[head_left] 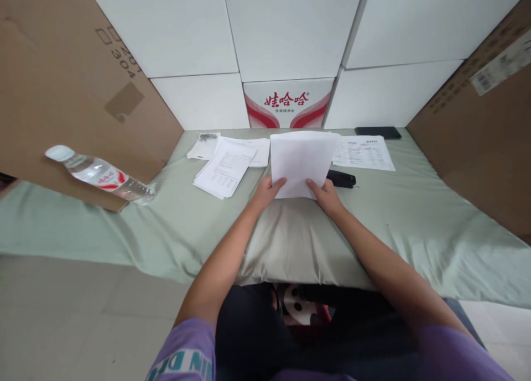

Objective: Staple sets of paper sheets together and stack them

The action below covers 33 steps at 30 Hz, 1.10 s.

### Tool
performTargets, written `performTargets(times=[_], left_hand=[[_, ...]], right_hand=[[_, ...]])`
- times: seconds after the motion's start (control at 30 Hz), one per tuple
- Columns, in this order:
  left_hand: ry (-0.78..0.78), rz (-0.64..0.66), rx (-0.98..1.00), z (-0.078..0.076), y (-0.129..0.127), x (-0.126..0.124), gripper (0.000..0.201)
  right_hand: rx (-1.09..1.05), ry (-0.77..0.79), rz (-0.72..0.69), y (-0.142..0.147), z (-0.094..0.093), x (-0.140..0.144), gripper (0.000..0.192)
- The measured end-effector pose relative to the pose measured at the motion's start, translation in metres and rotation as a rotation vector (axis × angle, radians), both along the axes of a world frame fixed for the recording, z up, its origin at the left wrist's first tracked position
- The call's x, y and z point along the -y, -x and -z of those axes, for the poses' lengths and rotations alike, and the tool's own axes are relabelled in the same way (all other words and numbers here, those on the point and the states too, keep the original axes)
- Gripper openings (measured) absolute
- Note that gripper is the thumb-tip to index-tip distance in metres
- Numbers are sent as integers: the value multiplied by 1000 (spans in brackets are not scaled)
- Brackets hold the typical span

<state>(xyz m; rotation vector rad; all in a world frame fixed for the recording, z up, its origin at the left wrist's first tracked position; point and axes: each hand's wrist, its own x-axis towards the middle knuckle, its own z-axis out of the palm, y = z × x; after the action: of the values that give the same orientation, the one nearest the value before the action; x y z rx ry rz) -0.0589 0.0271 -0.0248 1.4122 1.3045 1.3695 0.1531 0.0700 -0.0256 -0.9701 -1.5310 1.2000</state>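
Observation:
Both my hands grip a few white paper sheets [304,160], raised upright over the cloth-covered table with a blank side toward me. My left hand [265,193] pinches the lower left edge, thumb in front and fingers hidden behind. On the lower right edge, my right hand [327,197] closes in the same way. Just beyond my right hand lies a black stapler-like object [342,178], partly covered by the sheets. A stack of printed papers [226,168] rests to the left of my left hand. More printed sheets [365,152] lie behind on the right.
A water bottle [105,176] leans at the left by a brown cardboard box [83,93]. At the back left is a small clear packet [204,145] with dark bits. A black phone [378,132] lies at the back right. White boxes [290,27] wall off the rear; another brown box [477,121] stands right.

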Motion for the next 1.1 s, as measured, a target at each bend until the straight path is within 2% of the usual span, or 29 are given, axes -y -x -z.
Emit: performTargets(times=[0.27,0.53,0.77,0.97,1.1], left_hand=[[75,-95,50,-6,-2,2,47],[95,-126,60,-2,-2,0,46],[107,-133,62,-2,-2,-2,44],[90,-155,15,-1,-3,-2,49],[116,-229,-17,0,-1,-2,63]], right_hand=[[-19,14,75,0,2,0,57],[-101,-35,186,-1,5,-5,55],[70,-147,183,-4,-2,-3,50],[112,-225,184,-3,-9,1,49],[112,-219,190,-3,-9,1,47]])
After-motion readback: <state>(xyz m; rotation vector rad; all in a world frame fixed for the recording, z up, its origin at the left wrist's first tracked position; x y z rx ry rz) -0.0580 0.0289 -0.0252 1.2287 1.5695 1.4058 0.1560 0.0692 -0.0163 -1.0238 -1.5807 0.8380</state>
